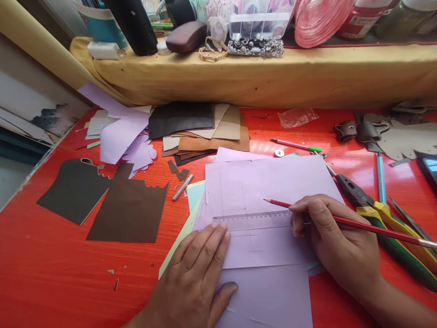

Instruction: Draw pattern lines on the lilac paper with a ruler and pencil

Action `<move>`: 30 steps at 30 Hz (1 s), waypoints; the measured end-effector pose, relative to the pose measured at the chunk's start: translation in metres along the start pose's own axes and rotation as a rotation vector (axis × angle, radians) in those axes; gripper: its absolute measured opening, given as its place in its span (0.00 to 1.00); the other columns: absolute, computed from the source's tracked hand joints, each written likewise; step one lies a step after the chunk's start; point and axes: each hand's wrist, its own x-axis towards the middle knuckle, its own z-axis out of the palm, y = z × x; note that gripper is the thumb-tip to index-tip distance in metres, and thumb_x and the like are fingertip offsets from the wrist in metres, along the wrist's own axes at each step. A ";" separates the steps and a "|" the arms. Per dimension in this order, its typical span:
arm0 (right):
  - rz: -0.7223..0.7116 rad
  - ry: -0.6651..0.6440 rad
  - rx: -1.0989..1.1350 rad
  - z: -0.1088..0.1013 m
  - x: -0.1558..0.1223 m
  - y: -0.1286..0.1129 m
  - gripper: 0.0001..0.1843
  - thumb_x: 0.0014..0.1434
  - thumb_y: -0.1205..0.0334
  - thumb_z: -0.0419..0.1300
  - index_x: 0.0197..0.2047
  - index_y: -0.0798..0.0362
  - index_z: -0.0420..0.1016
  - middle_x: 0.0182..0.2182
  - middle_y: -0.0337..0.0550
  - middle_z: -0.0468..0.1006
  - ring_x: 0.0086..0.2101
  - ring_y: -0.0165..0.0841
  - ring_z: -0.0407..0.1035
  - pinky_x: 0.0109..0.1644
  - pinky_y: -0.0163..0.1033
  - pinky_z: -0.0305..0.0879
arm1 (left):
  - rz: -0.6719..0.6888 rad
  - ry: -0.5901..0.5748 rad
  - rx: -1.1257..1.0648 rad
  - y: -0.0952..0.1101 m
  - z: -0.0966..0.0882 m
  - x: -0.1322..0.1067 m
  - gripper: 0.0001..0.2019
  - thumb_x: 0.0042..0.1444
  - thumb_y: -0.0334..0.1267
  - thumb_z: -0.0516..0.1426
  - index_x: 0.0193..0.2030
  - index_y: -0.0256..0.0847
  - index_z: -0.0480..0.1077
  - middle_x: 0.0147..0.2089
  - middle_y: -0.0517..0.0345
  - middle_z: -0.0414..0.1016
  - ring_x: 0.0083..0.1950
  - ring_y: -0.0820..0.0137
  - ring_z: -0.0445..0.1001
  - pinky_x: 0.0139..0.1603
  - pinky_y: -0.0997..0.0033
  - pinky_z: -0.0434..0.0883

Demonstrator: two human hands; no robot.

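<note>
My right hand [337, 241] grips a red pencil [375, 228], its tip pointing left and apparently just above the sheet. A clear ruler [254, 217] lies across the purple paper [280, 182], with its right end partly behind my right fingers. Flat on the paper, my left hand [196, 273] has its fingers stretched out, the fingertips touching the ruler's left end. Faint pencil lines show above and below the ruler. More purple, green and blue sheets lie underneath.
Leather pieces [131, 207] lie at left, beside purple cut paper [124, 134]. A stack of leather swatches [208, 143] sits behind. Pliers [385, 218], a blue-handled tool [381, 177] and a phone [428, 166] are at right. A cloth-covered ledge [239, 77] holds boxes and jars.
</note>
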 end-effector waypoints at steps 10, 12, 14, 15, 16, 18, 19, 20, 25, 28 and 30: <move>0.053 -0.019 0.003 0.002 0.004 -0.007 0.21 0.78 0.45 0.63 0.38 0.47 0.87 0.24 0.40 0.78 0.24 0.33 0.72 0.27 0.37 0.68 | -0.004 -0.018 -0.015 0.001 -0.001 0.000 0.26 0.78 0.44 0.54 0.75 0.28 0.69 0.76 0.44 0.72 0.78 0.57 0.65 0.83 0.60 0.51; 0.072 -0.024 0.011 0.002 0.004 -0.007 0.20 0.77 0.44 0.64 0.38 0.47 0.87 0.24 0.40 0.78 0.24 0.33 0.73 0.26 0.37 0.69 | -0.006 -0.016 -0.018 0.000 -0.002 0.000 0.26 0.79 0.43 0.54 0.75 0.27 0.69 0.76 0.44 0.72 0.77 0.57 0.65 0.83 0.59 0.50; 0.086 -0.026 0.016 0.001 0.004 -0.007 0.20 0.76 0.44 0.64 0.38 0.48 0.87 0.24 0.40 0.78 0.24 0.33 0.73 0.26 0.36 0.69 | -0.007 -0.017 -0.019 0.000 -0.002 0.000 0.26 0.79 0.44 0.54 0.75 0.27 0.69 0.76 0.44 0.72 0.77 0.57 0.65 0.84 0.59 0.50; 0.092 -0.026 0.018 0.001 0.004 -0.007 0.20 0.76 0.44 0.64 0.38 0.48 0.87 0.24 0.40 0.78 0.24 0.33 0.73 0.26 0.37 0.69 | -0.008 -0.018 -0.019 0.000 -0.001 0.000 0.27 0.79 0.44 0.54 0.75 0.27 0.69 0.76 0.44 0.72 0.77 0.56 0.65 0.83 0.59 0.50; 0.096 -0.027 0.020 0.001 0.004 -0.006 0.20 0.76 0.44 0.64 0.38 0.48 0.87 0.24 0.41 0.78 0.24 0.34 0.73 0.26 0.37 0.69 | -0.007 -0.016 -0.020 0.000 -0.001 0.001 0.26 0.79 0.44 0.54 0.75 0.27 0.69 0.76 0.44 0.72 0.77 0.57 0.65 0.83 0.59 0.50; 0.100 -0.030 0.021 0.000 0.004 -0.006 0.21 0.77 0.45 0.63 0.38 0.48 0.87 0.24 0.41 0.78 0.24 0.34 0.73 0.26 0.37 0.69 | -0.007 -0.021 -0.023 0.000 -0.001 0.001 0.26 0.79 0.43 0.54 0.74 0.27 0.69 0.76 0.44 0.72 0.77 0.57 0.65 0.83 0.60 0.51; 0.102 -0.031 0.019 0.000 0.004 -0.006 0.21 0.77 0.45 0.63 0.38 0.48 0.87 0.24 0.41 0.78 0.24 0.34 0.73 0.26 0.37 0.69 | -0.007 -0.020 -0.023 -0.001 -0.001 0.001 0.26 0.79 0.43 0.54 0.74 0.27 0.69 0.76 0.44 0.72 0.77 0.57 0.65 0.83 0.60 0.51; 0.102 -0.031 0.019 0.000 0.004 -0.006 0.21 0.77 0.45 0.63 0.38 0.48 0.87 0.24 0.41 0.78 0.23 0.33 0.73 0.26 0.37 0.68 | -0.008 -0.021 -0.024 -0.001 -0.001 0.000 0.26 0.79 0.43 0.54 0.74 0.27 0.69 0.76 0.44 0.72 0.77 0.57 0.65 0.83 0.60 0.51; 0.115 -0.040 0.025 0.001 0.003 -0.007 0.20 0.77 0.45 0.63 0.38 0.47 0.87 0.23 0.40 0.78 0.23 0.32 0.73 0.25 0.36 0.68 | -0.015 -0.024 -0.026 -0.001 -0.003 0.001 0.26 0.79 0.44 0.54 0.75 0.27 0.69 0.76 0.44 0.72 0.77 0.57 0.65 0.83 0.60 0.51; 0.132 -0.044 0.036 0.002 0.002 -0.009 0.20 0.77 0.44 0.63 0.38 0.47 0.87 0.23 0.40 0.78 0.22 0.32 0.73 0.24 0.36 0.69 | -0.015 -0.023 -0.034 0.000 -0.003 0.002 0.27 0.79 0.44 0.54 0.75 0.28 0.69 0.76 0.45 0.72 0.77 0.57 0.65 0.83 0.60 0.51; 0.138 -0.045 0.034 0.003 0.003 -0.010 0.21 0.77 0.44 0.64 0.38 0.48 0.86 0.23 0.40 0.78 0.21 0.32 0.74 0.23 0.36 0.70 | -0.017 -0.019 -0.034 0.000 -0.003 0.003 0.27 0.79 0.45 0.54 0.75 0.28 0.69 0.76 0.45 0.73 0.77 0.57 0.65 0.83 0.60 0.51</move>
